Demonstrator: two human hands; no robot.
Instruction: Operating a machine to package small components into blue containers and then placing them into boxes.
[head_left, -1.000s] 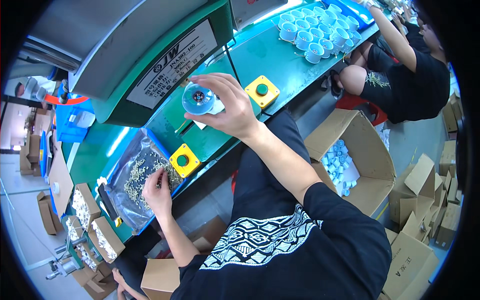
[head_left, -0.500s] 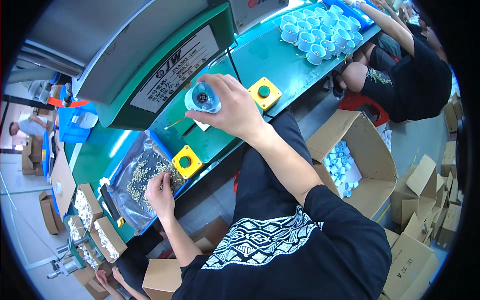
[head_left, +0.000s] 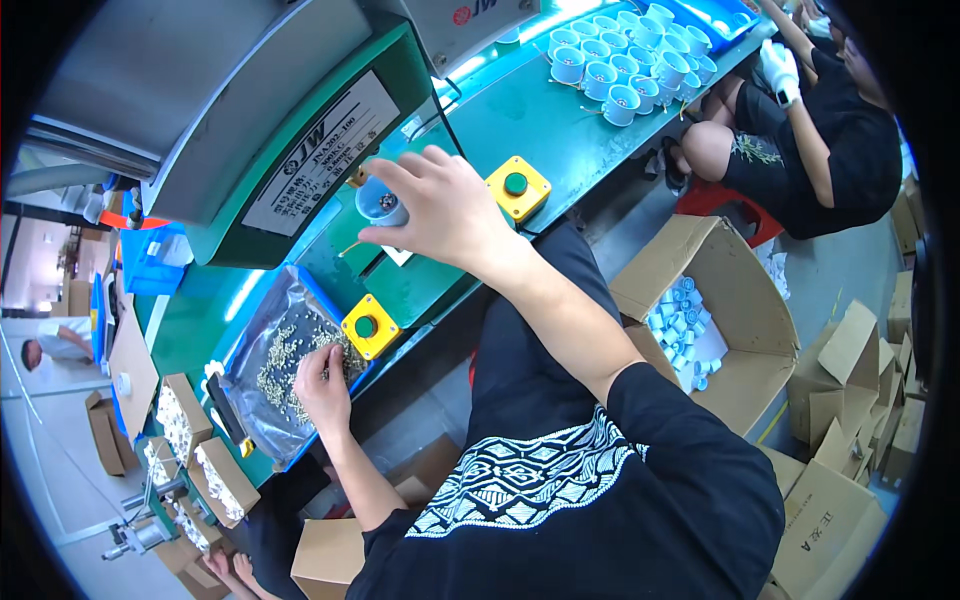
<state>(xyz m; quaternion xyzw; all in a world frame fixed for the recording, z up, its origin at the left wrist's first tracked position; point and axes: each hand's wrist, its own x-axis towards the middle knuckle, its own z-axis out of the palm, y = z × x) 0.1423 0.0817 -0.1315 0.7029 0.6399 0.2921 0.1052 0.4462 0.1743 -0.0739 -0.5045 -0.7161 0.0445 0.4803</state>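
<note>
My right hand [head_left: 445,210] grips a small pale blue plastic cup [head_left: 381,203] by its rim, holding it just under the front of the green machine [head_left: 300,150]. My left hand [head_left: 322,385] rests in a blue tray [head_left: 262,345] lined with clear plastic and filled with small metal parts [head_left: 275,365]. Its fingers are pinched together in the pile, and what they hold is too small to tell. Two yellow boxes with green buttons sit on the bench, one [head_left: 369,326] by my left hand and one [head_left: 517,187] by my right wrist.
Several pale blue cups [head_left: 620,65] stand on the green bench at the far right, near a seated person in black [head_left: 830,140]. An open cardboard box [head_left: 740,300] with blue cups sits on the floor. More cartons [head_left: 850,440] lie at right, boxes of parts [head_left: 200,450] at left.
My right hand has carried the blue cup lower and closer to the machine's front. My left hand has dipped further down into the pile of metal parts.
</note>
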